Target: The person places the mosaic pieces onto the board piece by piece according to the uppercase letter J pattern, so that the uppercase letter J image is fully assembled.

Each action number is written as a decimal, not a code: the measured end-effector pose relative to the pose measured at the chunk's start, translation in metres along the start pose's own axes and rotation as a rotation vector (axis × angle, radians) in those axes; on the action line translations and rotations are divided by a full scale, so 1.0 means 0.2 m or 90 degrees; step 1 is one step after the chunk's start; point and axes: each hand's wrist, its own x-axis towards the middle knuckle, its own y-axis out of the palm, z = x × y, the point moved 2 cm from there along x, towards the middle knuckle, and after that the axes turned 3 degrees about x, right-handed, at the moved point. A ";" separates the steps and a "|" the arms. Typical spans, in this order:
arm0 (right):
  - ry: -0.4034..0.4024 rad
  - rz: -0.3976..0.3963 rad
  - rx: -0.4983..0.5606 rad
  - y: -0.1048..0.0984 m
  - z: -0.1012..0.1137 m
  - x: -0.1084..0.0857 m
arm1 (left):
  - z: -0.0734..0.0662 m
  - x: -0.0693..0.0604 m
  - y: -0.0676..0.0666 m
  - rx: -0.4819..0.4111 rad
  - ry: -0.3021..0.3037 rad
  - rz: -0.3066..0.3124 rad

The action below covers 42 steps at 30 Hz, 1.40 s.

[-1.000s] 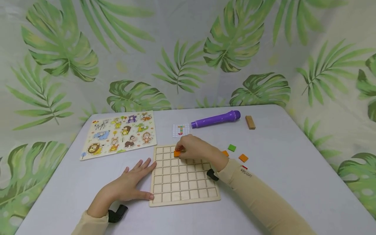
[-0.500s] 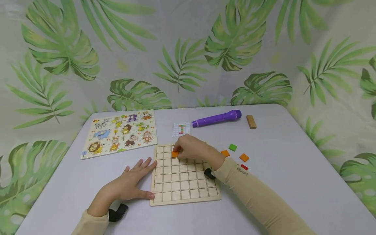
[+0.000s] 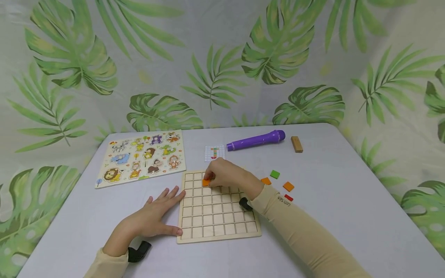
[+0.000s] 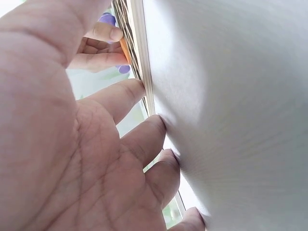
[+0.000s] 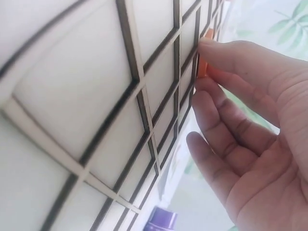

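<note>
A square wooden grid board (image 3: 213,220) lies on the table in front of me. My left hand (image 3: 153,218) is spread flat beside it, the fingertips and thumb touching its left edge. Over the board's far part, my right hand (image 3: 225,174) pinches an orange square tile (image 3: 206,183) between thumb and finger. In the right wrist view the orange tile (image 5: 202,65) stands against the grid, partly covered by the thumb. Right of the board lie two loose orange tiles (image 3: 288,186), a green tile (image 3: 275,174) and a small red piece (image 3: 288,197).
Behind the board lies a small card (image 3: 214,153) printed with a coloured pattern on a grid. A purple toy microphone (image 3: 257,140) and a wooden block (image 3: 297,144) lie at the back right. An animal puzzle board (image 3: 143,156) takes up the back left.
My right hand has shifted slightly left with the orange tile, one bit at a time across the far rows. The left hand has stayed at the board's edge.
</note>
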 end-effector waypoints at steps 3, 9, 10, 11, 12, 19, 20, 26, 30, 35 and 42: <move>-0.005 0.002 -0.004 0.00 0.00 0.00 | 0.00 0.00 0.00 0.000 -0.003 0.001; 0.000 0.004 0.000 0.00 0.00 0.00 | 0.00 0.00 0.00 -0.002 -0.006 0.002; -0.001 0.003 0.001 0.00 -0.01 0.00 | -0.01 0.00 0.00 -0.001 -0.004 0.002; -0.001 0.002 0.003 0.00 -0.01 0.00 | -0.01 0.00 0.00 -0.004 -0.005 0.003; -0.003 0.001 0.005 0.00 -0.01 0.00 | -0.01 0.00 0.00 -0.005 -0.006 0.004; -0.004 -0.007 0.023 0.00 -0.01 0.00 | -0.01 0.00 0.00 -0.008 -0.002 0.003; -0.003 -0.008 0.025 0.00 -0.01 0.00 | -0.01 0.00 0.00 -0.007 0.000 0.002; 0.000 -0.011 0.036 0.00 -0.01 -0.01 | -0.01 0.00 0.00 -0.006 0.003 0.002; 0.000 -0.009 0.040 0.00 -0.01 -0.01 | -0.01 0.00 -0.01 -0.007 0.002 0.002; -0.002 -0.005 0.036 -0.01 -0.02 0.00 | 0.00 0.00 0.00 -0.009 0.002 0.002; 0.008 -0.001 0.036 -0.01 -0.01 0.00 | -0.01 0.00 -0.01 -0.012 0.002 0.002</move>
